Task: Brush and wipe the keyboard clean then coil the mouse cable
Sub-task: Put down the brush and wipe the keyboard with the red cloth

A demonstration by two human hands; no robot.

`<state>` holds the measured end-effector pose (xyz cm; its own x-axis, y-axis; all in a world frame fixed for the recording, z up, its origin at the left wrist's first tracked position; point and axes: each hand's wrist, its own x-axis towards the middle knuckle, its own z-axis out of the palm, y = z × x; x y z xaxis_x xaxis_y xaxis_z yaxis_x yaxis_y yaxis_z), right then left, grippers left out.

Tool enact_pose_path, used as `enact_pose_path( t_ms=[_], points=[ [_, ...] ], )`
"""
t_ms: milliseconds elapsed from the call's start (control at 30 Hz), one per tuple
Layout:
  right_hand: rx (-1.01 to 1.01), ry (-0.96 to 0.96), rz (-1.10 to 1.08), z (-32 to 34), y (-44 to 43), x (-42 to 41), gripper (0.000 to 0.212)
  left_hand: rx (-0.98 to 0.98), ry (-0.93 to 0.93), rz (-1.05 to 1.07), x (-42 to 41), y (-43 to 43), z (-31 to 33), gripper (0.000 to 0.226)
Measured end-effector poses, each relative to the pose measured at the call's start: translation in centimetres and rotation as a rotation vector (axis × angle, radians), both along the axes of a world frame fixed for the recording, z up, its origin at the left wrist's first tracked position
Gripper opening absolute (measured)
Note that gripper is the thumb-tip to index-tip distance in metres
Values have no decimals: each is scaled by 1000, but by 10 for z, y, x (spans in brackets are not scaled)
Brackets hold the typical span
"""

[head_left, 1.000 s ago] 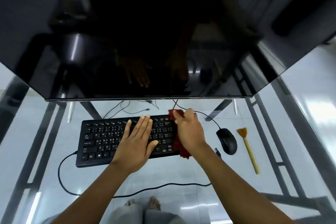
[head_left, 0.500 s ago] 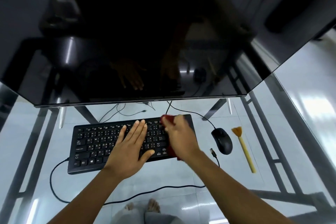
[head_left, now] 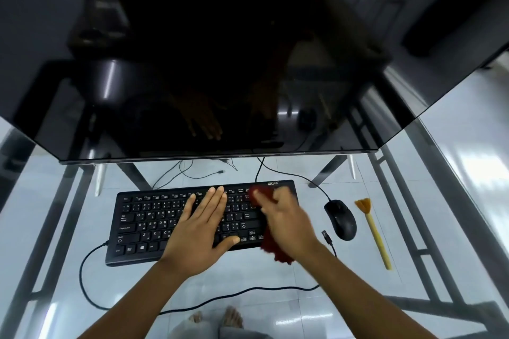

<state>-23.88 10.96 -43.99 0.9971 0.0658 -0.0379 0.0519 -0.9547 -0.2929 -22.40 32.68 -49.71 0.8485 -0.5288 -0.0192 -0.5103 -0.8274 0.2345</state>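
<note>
Bunched in the right hand [head_left: 289, 223], the red cloth [head_left: 271, 246] is gripped against the 3 o'clock end of the keyboard [head_left: 154, 226] and spills off its 5 o'clock corner; blur hides the exact finger curl. Flat across the middle keys, the left hand [head_left: 198, 231] pins the board with fingers straight. Brace firmly, wipe along the rows and press lightly so no key cap lifts. At the keyboard's 3 o'clock sits the mouse [head_left: 341, 219], with the brush [head_left: 374, 231] beyond; the mouse cable [head_left: 300, 177] trails toward 12 o'clock, uncoiled. "acer" reads at the keyboard's 1 o'clock corner.
</note>
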Motion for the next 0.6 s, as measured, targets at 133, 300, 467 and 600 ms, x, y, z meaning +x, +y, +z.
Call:
enact_pose_path(
  t_ms=[133,300,467,600],
  points=[
    [-61,-35,-180,0,-19,6,18,-3,-2,3,-1,0,1,90],
    [73,106,95,-3,-2,-27,34,-15,24,-12,0,0,1,100],
    [225,68,-273,-13,-30,-31,44,-8,16,7,0,-1,1,102],
    [176,176,46,2,4,-56,19,-4,30,3,0,-1,1,102]
  ],
)
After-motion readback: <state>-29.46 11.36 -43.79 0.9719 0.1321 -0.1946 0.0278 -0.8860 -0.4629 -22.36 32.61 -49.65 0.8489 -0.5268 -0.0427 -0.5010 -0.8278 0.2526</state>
